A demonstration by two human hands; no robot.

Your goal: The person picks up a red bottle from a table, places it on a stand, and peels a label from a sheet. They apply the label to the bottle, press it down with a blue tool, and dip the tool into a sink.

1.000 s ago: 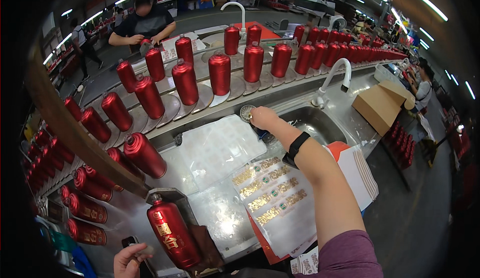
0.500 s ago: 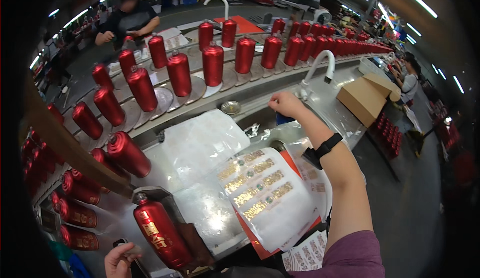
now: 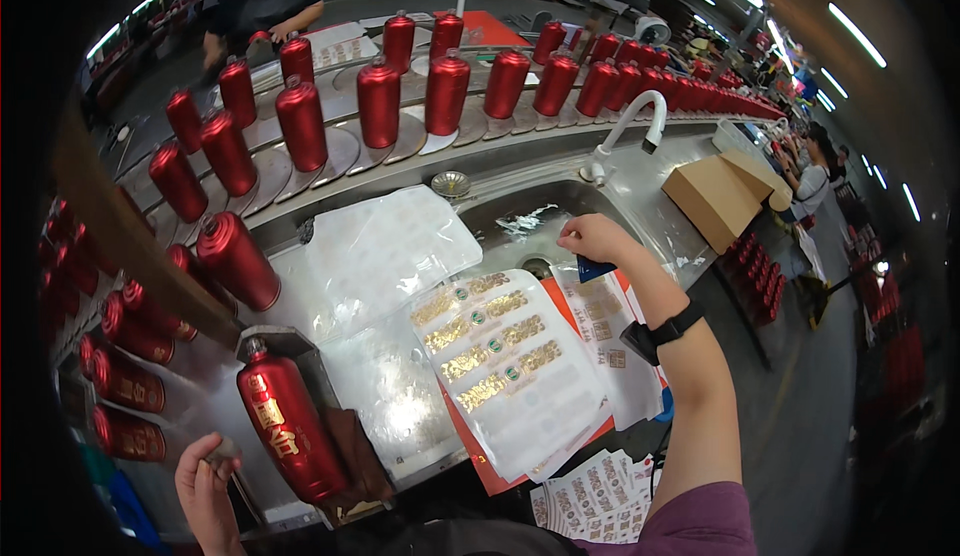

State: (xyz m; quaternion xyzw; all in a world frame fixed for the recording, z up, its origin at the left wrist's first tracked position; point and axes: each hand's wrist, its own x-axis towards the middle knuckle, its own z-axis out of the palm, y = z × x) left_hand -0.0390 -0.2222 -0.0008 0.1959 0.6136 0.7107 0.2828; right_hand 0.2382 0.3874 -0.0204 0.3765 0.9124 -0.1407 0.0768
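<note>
Over the near edge of the sink, my right hand (image 3: 597, 239) pinches a flat dark blue scraper-like piece (image 3: 596, 270). Below it lie sheets of gold-and-green stickers (image 3: 500, 341) on a red folder (image 3: 462, 434). My left hand (image 3: 205, 491), at lower left, has a small greyish lump (image 3: 226, 450) between thumb and fingers; its kind is unclear. Beside that hand, a red bottle (image 3: 290, 426) with gold characters lies tilted in a metal holder (image 3: 318, 381). The left hand is apart from the bottle.
A conveyor (image 3: 330, 151) carries red bottles past the sink (image 3: 560, 201). A white tap (image 3: 645, 121) and a cardboard box (image 3: 715, 196) stand at right. Plastic-wrapped sheets (image 3: 390, 241) lie on the steel counter. A brown post (image 3: 120, 231) rises at left; a co-worker (image 3: 260, 6) is across the conveyor.
My right hand has come nearer over the sink, and the blue piece now shows more. The left hand has risen farther into view. The conveyor bottles have shifted right; my view has tilted slightly.
</note>
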